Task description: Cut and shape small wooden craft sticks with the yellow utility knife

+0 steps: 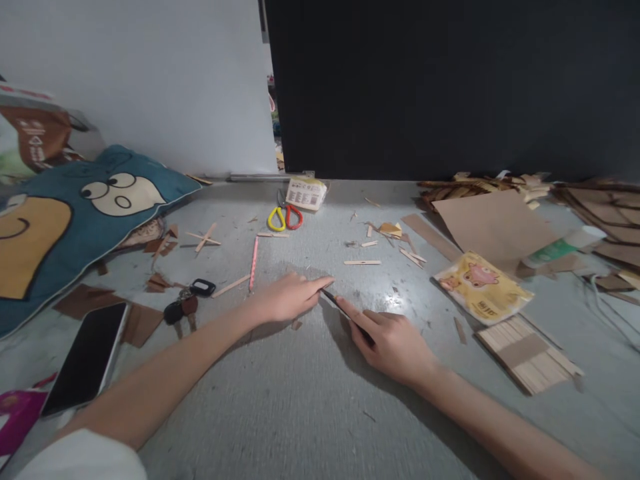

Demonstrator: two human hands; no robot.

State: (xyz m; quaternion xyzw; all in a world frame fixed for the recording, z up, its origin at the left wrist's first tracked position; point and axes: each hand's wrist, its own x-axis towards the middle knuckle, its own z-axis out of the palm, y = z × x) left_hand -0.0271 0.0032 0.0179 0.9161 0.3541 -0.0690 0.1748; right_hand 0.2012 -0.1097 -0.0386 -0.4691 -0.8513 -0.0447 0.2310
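My right hand (395, 343) is closed around a slim black craft knife (336, 303), its forefinger lying along the top. The knife's tip points up and left, down at the grey tabletop (280, 400), close to my left fingertips. My left hand (290, 295) rests on the table with its forefinger reaching right and its other fingers curled under. Whatever is beneath those fingers is hidden. Left of that hand lies a pink patterned strip (254, 263), with a thin wooden stick (233, 285) beside it. Another wooden stick (362, 263) lies beyond my hands.
Scissors (285, 217) with yellow and red handles lie at the back beside a small packet (306, 193). Keys (183, 312), a phone (87, 357) and a blue cushion (75, 233) occupy the left. At right are a yellow packet (483, 287), bundled sticks (530, 353) and cardboard (493, 227).
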